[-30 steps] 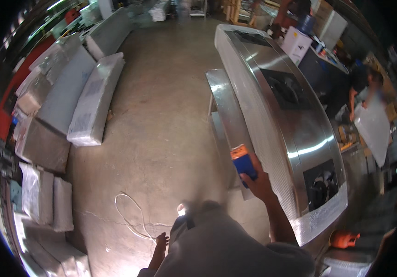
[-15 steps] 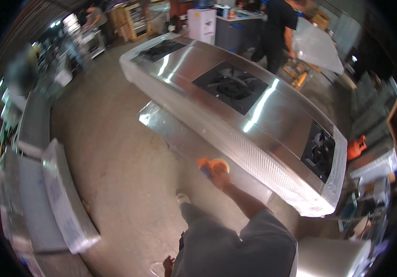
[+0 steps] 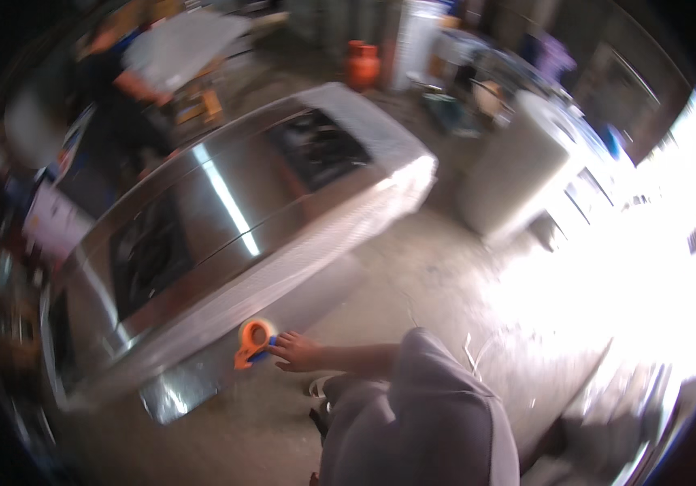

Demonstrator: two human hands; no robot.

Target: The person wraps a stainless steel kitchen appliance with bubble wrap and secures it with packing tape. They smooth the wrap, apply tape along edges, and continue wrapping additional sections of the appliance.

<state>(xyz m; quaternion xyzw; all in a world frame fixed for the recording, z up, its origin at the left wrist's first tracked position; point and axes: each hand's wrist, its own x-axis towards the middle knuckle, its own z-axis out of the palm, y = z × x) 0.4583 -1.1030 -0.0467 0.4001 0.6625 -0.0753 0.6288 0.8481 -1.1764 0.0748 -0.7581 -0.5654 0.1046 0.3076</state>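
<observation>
Tape dispenser (image 3: pixel 252 341) (orange) in hand (image 3: pixel 299 351), steel cooker (image 3: pixel 226 235) beside — concrete floor (image 3: pixel 445 267).

A long steel unit (image 3: pixel 226 235) lies across the floor, its front edge and far end wrapped in whitish protective film (image 3: pixel 380 174). At far left a pale sheet with a red patch (image 3: pixel 60 223), possibly a label or carton, sits beside it. The view is too blurred to show screens or signs.

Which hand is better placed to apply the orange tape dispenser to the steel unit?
Right: the right hand holds the orange tape dispenser close beside the steel unit. The left hand is not in view.
</observation>
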